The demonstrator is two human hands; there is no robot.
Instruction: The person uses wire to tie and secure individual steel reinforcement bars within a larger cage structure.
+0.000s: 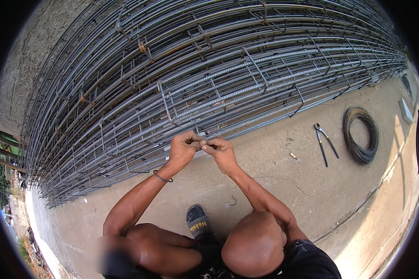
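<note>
My left hand [183, 148] and my right hand [223, 154] meet in front of me at the near lower edge of a long stack of steel rebar cages [228, 102]. Both are closed, thumbs and fingertips pinched together and almost touching. Whatever sits between the fingertips is too small and too covered to make out. Right behind the fingers run the lowest ribbed bars, with square stirrups around them. On my left wrist is a thin dark band [162, 176].
To the right on the concrete floor [265, 195] lie long-handled cutting pliers [322, 145], jaws away from me, and a coil of thin dark wire [373, 139]. A loose wire strand [293, 180] and a small yellow-and-white stub [292, 156] lie nearer. My sandalled foot [198, 221] is below.
</note>
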